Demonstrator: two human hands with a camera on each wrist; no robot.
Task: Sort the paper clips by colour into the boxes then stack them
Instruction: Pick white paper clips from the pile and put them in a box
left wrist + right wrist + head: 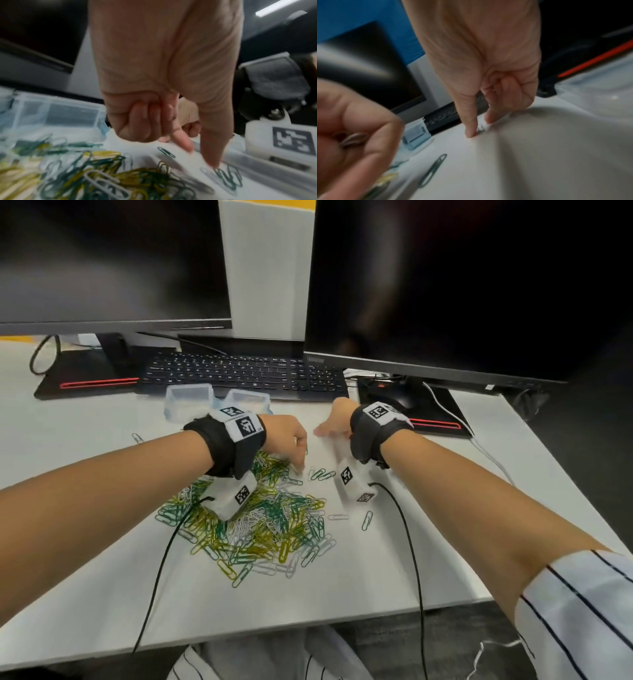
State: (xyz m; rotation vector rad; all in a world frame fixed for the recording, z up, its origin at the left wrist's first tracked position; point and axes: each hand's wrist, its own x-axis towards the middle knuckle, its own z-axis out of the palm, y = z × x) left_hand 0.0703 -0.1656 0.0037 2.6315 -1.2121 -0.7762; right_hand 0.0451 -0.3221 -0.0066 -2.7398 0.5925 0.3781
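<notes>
A heap of green, yellow and white paper clips (253,522) lies mid-desk. Two clear plastic boxes (188,402) stand behind it by the keyboard. My left hand (300,467) points down at the heap's far right edge. In the left wrist view its thumb (212,159) touches a few green clips (226,177), the forefinger is apart, and the other fingers are curled in. My right hand (320,433) is just to the right on bare desk. In the right wrist view, thumb and forefinger of this hand (479,127) pinch a small white clip (481,129) against the desk.
A black keyboard (239,373), two dark monitors (462,285) and their red-striped stands (85,378) line the back. Stray clips (367,520) lie right of the heap. Wrist-camera cables (411,542) trail to the near edge.
</notes>
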